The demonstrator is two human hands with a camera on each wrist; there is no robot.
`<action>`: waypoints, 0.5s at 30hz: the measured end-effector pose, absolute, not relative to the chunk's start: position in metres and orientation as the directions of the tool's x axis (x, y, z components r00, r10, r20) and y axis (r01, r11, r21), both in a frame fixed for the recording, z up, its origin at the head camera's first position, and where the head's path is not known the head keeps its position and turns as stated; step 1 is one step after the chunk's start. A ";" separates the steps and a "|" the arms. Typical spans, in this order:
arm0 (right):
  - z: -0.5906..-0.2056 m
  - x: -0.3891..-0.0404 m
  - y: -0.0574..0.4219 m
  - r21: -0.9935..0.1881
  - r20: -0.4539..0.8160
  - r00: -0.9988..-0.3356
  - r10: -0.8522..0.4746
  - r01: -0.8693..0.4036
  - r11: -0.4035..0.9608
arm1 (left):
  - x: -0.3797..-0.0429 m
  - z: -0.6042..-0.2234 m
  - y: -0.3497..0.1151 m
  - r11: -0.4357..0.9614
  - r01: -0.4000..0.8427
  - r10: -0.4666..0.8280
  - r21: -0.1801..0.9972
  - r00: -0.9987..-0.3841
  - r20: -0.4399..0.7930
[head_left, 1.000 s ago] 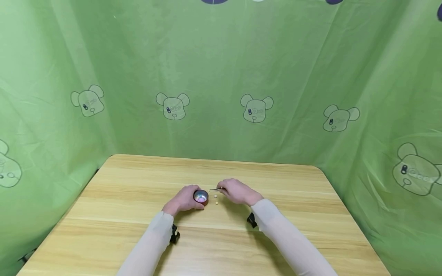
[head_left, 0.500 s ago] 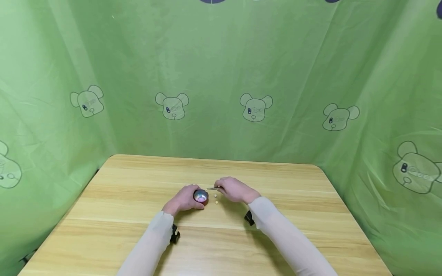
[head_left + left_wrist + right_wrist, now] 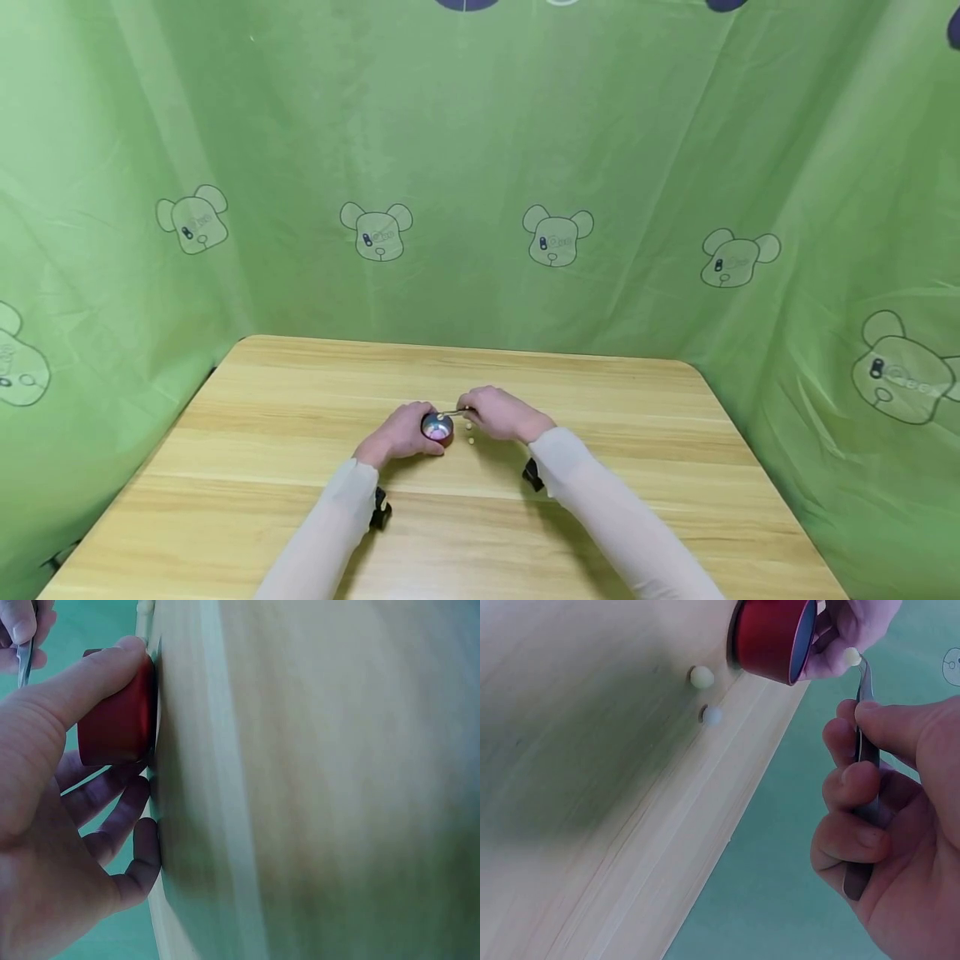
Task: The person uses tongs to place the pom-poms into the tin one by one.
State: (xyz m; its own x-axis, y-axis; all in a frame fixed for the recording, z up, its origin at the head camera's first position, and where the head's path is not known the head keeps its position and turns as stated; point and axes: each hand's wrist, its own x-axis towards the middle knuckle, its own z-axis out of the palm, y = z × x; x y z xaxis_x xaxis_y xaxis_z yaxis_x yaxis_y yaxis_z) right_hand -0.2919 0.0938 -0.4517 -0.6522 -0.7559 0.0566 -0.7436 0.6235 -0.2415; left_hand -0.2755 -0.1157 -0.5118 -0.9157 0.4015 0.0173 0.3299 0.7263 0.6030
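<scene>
My left hand [image 3: 402,432] grips a small red metal cup [image 3: 769,637] with a shiny inside, upright on the table. In the left wrist view the thumb lies along the near side of the red wall, with the other fingers round its far side. Thin bent-tip metal tweezers [image 3: 867,750] are pinched between thumb and fingers of my right hand [image 3: 504,414]. A pale yellow bead [image 3: 852,656] sits at the tweezers' tips, which overlap the cup's far rim in the head view. On the table beside the cup lie a yellowish bead [image 3: 701,676] and a whitish bead [image 3: 712,715].
The light wood table [image 3: 300,533] reaches back to a green curtain [image 3: 465,283] that hangs behind it and at both sides. Black wrist straps with cameras [image 3: 380,509] sit below both forearms.
My right hand has moved left with the tweezers, bringing the tips and the bead from beside the cup to over its far rim. The left hand and cup have stayed put.
</scene>
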 end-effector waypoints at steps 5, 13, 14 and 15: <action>-0.455 -0.292 0.091 -0.258 0.040 -0.660 -0.750 -0.732 0.630 | -0.276 -0.513 -0.116 0.727 0.333 0.403 0.601 -0.915 0.019; -0.456 -0.292 0.089 -0.267 0.013 -0.683 -0.730 -0.706 0.656 | -0.275 -0.512 -0.115 0.723 0.333 0.402 0.605 -0.915 0.022; -0.457 -0.292 0.090 -0.270 0.016 -0.686 -0.728 -0.704 0.657 | -0.275 -0.512 -0.115 0.723 0.334 0.403 0.604 -0.915 0.022; -0.457 -0.292 0.090 -0.274 0.021 -0.687 -0.727 -0.703 0.656 | -0.275 -0.512 -0.115 0.723 0.336 0.405 0.604 -0.914 0.024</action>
State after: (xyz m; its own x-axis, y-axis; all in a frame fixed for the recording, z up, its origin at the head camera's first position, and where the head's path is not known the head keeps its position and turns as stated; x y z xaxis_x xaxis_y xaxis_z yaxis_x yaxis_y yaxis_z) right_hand -0.2915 0.0905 -0.4574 -0.6868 -0.7265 0.0214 -0.7029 0.6565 -0.2737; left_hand -0.2754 -0.1151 -0.5120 -0.9141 0.4049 0.0236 0.3356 0.7226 0.6043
